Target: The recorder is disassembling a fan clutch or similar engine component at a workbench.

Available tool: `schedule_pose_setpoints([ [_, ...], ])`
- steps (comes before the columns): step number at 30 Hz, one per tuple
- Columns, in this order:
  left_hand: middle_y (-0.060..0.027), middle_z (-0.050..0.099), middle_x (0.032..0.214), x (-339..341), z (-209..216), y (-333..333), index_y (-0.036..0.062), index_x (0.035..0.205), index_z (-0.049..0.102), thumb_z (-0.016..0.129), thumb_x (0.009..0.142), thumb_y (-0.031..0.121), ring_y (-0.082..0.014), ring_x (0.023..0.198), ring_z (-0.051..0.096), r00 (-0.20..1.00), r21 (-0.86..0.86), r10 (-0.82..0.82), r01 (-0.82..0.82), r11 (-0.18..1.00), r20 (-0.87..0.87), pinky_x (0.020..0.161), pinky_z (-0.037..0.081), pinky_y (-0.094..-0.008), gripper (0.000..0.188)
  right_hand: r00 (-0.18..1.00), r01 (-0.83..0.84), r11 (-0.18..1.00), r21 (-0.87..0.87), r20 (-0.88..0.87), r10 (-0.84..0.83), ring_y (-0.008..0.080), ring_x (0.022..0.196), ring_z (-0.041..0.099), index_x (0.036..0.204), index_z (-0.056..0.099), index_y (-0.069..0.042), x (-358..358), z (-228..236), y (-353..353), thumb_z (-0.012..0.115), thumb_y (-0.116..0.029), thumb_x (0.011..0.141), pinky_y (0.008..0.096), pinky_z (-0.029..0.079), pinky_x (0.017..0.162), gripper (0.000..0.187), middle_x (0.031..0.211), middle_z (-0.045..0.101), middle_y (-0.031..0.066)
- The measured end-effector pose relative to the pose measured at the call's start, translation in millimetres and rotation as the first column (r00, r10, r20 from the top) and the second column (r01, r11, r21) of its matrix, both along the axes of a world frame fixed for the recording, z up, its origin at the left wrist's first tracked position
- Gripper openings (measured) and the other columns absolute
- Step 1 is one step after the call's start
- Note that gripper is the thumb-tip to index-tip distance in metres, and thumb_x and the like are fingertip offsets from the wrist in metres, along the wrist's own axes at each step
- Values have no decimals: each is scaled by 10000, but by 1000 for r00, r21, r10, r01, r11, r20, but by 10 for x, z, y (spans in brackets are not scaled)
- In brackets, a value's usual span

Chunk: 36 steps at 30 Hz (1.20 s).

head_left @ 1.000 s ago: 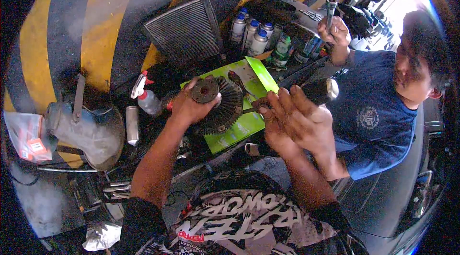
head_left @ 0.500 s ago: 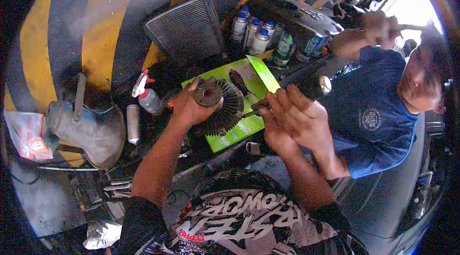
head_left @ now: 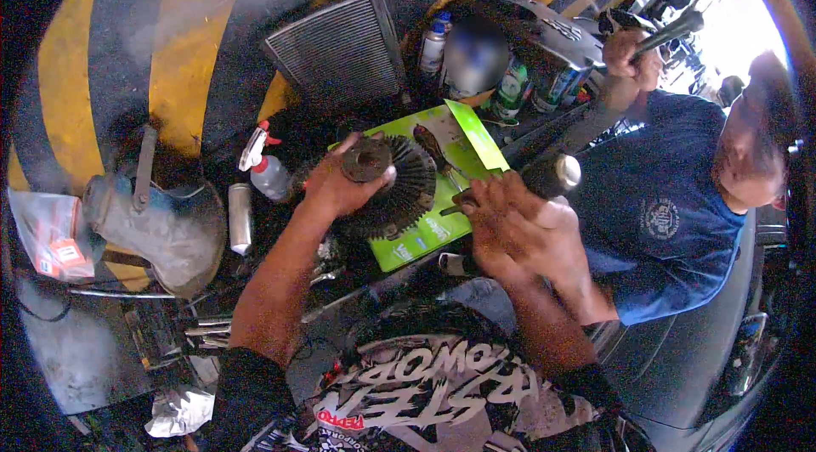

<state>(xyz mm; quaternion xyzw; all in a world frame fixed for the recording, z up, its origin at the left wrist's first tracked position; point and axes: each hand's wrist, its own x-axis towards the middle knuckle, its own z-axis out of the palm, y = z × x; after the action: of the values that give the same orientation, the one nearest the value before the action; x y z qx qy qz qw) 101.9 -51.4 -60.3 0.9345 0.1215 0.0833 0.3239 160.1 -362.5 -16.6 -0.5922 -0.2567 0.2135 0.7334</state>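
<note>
Working over a cluttered floor painted in yellow and black stripes. Far left: a grimy grey metal housing point(head_left: 144, 227), then a small silver can point(head_left: 240, 216) lying beside a clear spray bottle point(head_left: 268, 172) with a red trigger. Behind them a finned radiator core point(head_left: 340, 48) leans upright. My left hand point(head_left: 340, 184) is clamped on the hub of a dark toothed gear point(head_left: 399, 189), fingers wrapped over its top; the gear sits on the left half of a lime-green sheet point(head_left: 425, 235). My right hand point(head_left: 514, 227) is closed around a dark tool handle point(head_left: 455, 201) at the sheet's right edge, fingers together. Just beyond my knuckles, a dark cylinder with a shiny end point(head_left: 557, 173). Far right: another person in a blue shirt point(head_left: 663, 214), one hand raised gripping a tool point(head_left: 671, 27).
</note>
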Motion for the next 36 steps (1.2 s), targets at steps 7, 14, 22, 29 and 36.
schedule_pose_setpoints([
  [7,-162,519,1460,66,25,208,119,1437,532,711,825,477,-300,1359,491,942,-232,-315,334,914,117,1146,353,-390,732,518,578,802,-150,827,-219,274,1292,517,1305,593,-16,178,198,-78,652,-76,906,395,396,1133,408,1307,615,102],
  [14,-189,468,1507,54,221,141,135,1465,506,726,785,405,-329,1403,446,883,-122,-432,457,881,184,1168,327,-406,764,168,770,637,-43,976,-137,292,1316,497,1294,633,-33,142,-65,33,719,-90,876,420,362,1157,430,1325,618,100],
  [22,-196,466,1499,52,270,81,198,1460,513,761,760,349,-371,1367,477,885,-100,-410,439,893,220,1142,380,-422,758,239,735,673,-81,960,-146,318,1318,491,1282,641,-27,5,70,274,720,-98,881,436,354,1157,415,1337,606,128],
  [29,-215,469,1482,64,301,81,213,1483,478,782,753,391,-398,1333,499,892,142,-438,422,895,112,1131,399,-438,811,307,700,704,-119,940,-146,340,1320,486,1272,649,-21,-40,204,351,721,-104,885,450,346,1157,402,1347,595,154],
  [36,-231,479,1469,28,267,55,220,1486,473,755,775,447,-417,1328,498,892,214,-439,412,886,103,1123,412,-443,798,725,413,909,50,586,-361,336,1292,505,1290,631,-19,-34,21,478,713,-94,892,447,367,1135,413,1331,603,153],
])
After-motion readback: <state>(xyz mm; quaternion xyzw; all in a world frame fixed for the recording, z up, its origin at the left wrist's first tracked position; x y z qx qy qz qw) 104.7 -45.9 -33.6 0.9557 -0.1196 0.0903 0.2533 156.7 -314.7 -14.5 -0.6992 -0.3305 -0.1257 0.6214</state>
